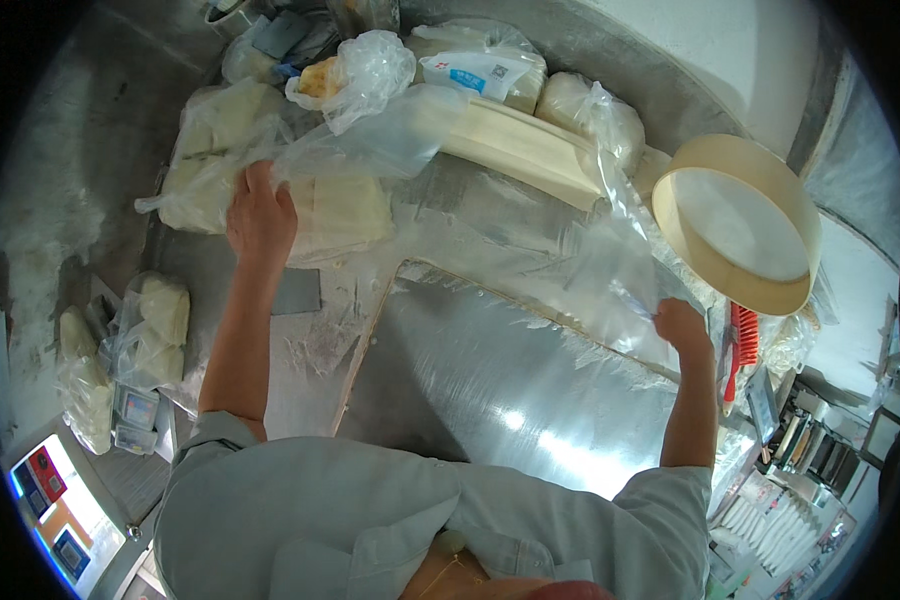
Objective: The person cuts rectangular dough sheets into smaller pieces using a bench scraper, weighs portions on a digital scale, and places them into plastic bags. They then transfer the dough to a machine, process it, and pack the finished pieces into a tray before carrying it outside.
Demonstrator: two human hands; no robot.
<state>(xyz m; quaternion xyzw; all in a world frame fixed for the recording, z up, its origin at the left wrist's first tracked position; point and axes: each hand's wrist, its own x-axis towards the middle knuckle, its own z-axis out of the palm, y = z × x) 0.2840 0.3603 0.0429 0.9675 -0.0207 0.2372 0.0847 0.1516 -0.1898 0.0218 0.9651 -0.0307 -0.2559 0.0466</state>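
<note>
My left hand reaches over stacked sheets of pale dough and bagged dough at the upper left; its fingertips touch clear plastic, and whether they pinch it cannot be told. At the right, my right hand is closed on a clear plastic sheet, which stretches up and left over the metal worktop. A long folded stack of pale dough sheets lies along the back, partly under clear plastic.
A round sieve leans at the right, above a red-bristled brush. A grey scraper blade lies below my left hand. More bagged dough stands at the left. The raised metal plate has a floury edge.
</note>
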